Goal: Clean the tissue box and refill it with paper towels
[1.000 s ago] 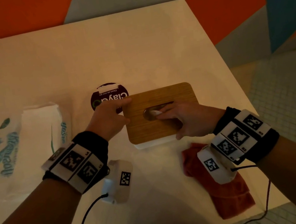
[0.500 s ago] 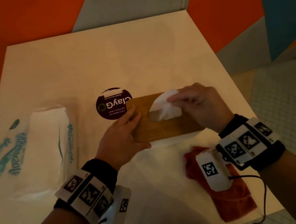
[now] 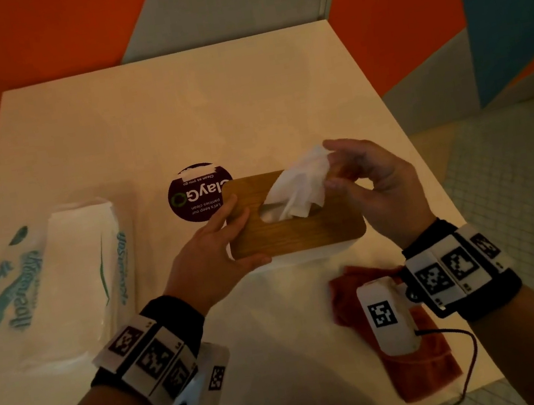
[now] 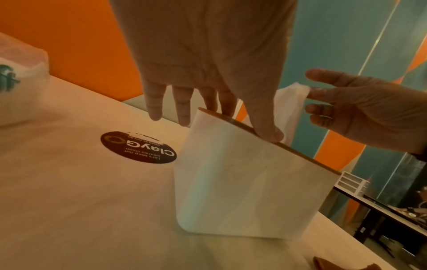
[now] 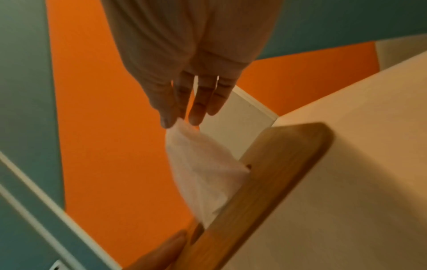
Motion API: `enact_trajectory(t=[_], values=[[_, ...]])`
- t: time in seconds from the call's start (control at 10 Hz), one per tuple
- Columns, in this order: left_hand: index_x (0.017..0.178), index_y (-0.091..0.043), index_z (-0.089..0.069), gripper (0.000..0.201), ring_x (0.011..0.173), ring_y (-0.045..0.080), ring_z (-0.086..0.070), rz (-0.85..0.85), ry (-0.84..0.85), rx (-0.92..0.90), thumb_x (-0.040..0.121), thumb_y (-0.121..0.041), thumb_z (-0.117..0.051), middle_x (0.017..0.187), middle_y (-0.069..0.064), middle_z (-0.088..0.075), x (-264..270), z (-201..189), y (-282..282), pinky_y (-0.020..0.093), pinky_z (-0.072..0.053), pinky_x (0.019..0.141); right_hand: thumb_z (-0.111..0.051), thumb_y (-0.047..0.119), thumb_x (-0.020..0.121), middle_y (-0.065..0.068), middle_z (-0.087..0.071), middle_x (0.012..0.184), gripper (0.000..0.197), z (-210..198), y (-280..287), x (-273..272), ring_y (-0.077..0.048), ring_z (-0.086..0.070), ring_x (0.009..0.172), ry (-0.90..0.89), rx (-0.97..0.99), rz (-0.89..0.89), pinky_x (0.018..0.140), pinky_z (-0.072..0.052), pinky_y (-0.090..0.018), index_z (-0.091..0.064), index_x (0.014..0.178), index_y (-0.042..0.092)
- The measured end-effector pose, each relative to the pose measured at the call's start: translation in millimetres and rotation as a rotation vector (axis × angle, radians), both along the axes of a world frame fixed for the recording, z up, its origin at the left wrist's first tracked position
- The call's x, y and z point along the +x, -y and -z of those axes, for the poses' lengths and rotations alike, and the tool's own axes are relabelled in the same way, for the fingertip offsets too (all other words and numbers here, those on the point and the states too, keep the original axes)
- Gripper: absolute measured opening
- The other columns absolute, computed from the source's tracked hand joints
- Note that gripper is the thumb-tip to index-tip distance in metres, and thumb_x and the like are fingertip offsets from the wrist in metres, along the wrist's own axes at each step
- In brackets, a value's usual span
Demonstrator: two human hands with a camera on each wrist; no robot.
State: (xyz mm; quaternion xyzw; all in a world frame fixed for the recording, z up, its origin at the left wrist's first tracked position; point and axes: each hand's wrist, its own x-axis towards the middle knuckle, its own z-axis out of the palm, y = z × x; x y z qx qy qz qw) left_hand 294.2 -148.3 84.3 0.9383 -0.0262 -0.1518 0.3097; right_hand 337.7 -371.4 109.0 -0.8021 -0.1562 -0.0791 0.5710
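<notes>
Tissue box [image 3: 297, 232] sits mid-worktop [image 3: 176, 112], white body under a wooden lid [image 3: 315, 233], partly over a round dark sticker [image 3: 194, 192]; left hand [image 3: 212, 262] steadies the lid's left end, thumb at the near edge and fingers along the top, a light bracing grip on the lid rather than a wrap; right hand [image 3: 377, 185] has fingers fairly straight, thumb and fingertips pinching the top of a paper towel [image 3: 298, 190] that stands out of the slot in the lid; towel looks thin, soft, very light, likely to tear if yanked sideways, so best taken by its upper edge and drawn straight up; box looks light and stiff with smooth walls, probably slides or lifts with the sheet unless the lid is pressed down, so hold it at the lid ends or side walls; lid looks separate and may pop off; pack of paper towels [image 3: 71, 273] in crinkly plastic lies well to the left, soft and squashy, grab by the sides; red cloth [image 3: 421, 366] lies near the front right edge, limp.
</notes>
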Motion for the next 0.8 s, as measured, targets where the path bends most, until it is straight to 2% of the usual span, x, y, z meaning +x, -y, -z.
enact_trajectory(t=[0.1, 0.2, 0.3, 0.4, 0.5, 0.6, 0.7, 0.8], values=[[0.135, -0.028, -0.035, 0.072, 0.136, 0.012, -0.026, -0.038, 0.026, -0.039, 0.072, -0.042, -0.067, 0.148, -0.022, -0.013, -3, 2, -1, 0.036, -0.031, 0.108, -0.064, 0.007, 0.078, 0.011, -0.061, 0.103, 0.042, 6, 15, 1, 0.001, -0.058, 0.08, -0.051, 0.127, 0.149, 0.068, -0.049, -0.011, -0.052, 0.111, 0.029], [0.129, -0.019, -0.045, 0.057, 0.129, 0.016, -0.038, -0.187, 0.092, -0.184, 0.077, -0.027, -0.066, 0.148, -0.009, -0.028, -7, 7, -1, 0.031, -0.035, 0.105, -0.061, 0.006, 0.084, -0.009, -0.054, 0.12, 0.043, 20, 28, -1, -0.021, -0.056, 0.104, -0.347, -0.052, 0.284, 0.071, -0.049, -0.018, -0.048, 0.123, 0.018], [0.133, -0.018, -0.04, 0.052, 0.107, 0.014, -0.052, -0.413, 0.052, -0.377, 0.084, -0.013, -0.059, 0.141, 0.004, -0.042, -11, 9, 0, 0.023, -0.046, 0.086, -0.06, 0.013, 0.085, -0.011, -0.046, 0.128, 0.051, 29, 29, -10, -0.026, -0.046, 0.119, -0.702, -0.157, 0.128, 0.082, -0.047, -0.038, -0.039, 0.132, 0.018], [0.128, -0.014, -0.046, 0.043, 0.084, 0.002, -0.063, -0.497, -0.017, -0.527, 0.087, -0.007, -0.054, 0.125, 0.004, -0.058, -13, 11, -1, 0.023, -0.052, 0.078, -0.055, 0.009, 0.088, -0.011, -0.057, 0.113, 0.047, 27, 21, -15, -0.024, -0.056, 0.101, -0.788, -0.022, 0.065, 0.067, -0.055, -0.03, -0.039, 0.131, 0.02], [0.118, -0.016, -0.056, 0.034, 0.07, -0.011, -0.065, -0.496, -0.015, -0.586, 0.087, -0.003, -0.053, 0.103, -0.004, -0.065, -14, 14, -5, 0.015, -0.055, 0.069, -0.053, 0.008, 0.089, -0.008, -0.059, 0.106, 0.046, 26, 15, -12, -0.022, -0.058, 0.096, -0.778, -0.038, 0.051, 0.06, -0.054, -0.019, -0.039, 0.131, 0.02], [0.116, -0.012, -0.057, 0.032, 0.069, -0.009, -0.066, -0.535, -0.02, -0.644, 0.086, -0.001, -0.052, 0.093, -0.009, -0.065, -15, 17, -10, 0.008, -0.054, 0.062, -0.053, 0.008, 0.089, -0.007, -0.058, 0.105, 0.047, 29, 11, -10, -0.021, -0.058, 0.097, -0.775, -0.05, 0.042, 0.064, -0.053, -0.023, -0.038, 0.132, 0.019], [0.118, -0.009, -0.056, 0.033, 0.075, -0.001, -0.067, -0.562, -0.046, -0.662, 0.086, -0.001, -0.053, 0.097, -0.004, -0.064, -14, 17, -10, 0.01, -0.055, 0.065, -0.053, 0.006, 0.088, -0.008, -0.059, 0.103, 0.047, 27, 8, -11, -0.022, -0.058, 0.094, -0.789, -0.004, 0.052, 0.068, -0.052, -0.026, -0.039, 0.132, 0.019], [0.119, -0.009, -0.056, 0.033, 0.08, 0.004, -0.066, -0.576, -0.052, -0.632, 0.086, -0.003, -0.053, 0.099, -0.001, -0.064, -16, 16, -10, 0.016, -0.056, 0.066, -0.055, 0.007, 0.088, -0.014, -0.057, 0.115, 0.048, 29, 10, -11, -0.025, -0.056, 0.1, -0.801, 0.012, 0.101, 0.073, -0.052, -0.032, -0.039, 0.132, 0.017]])
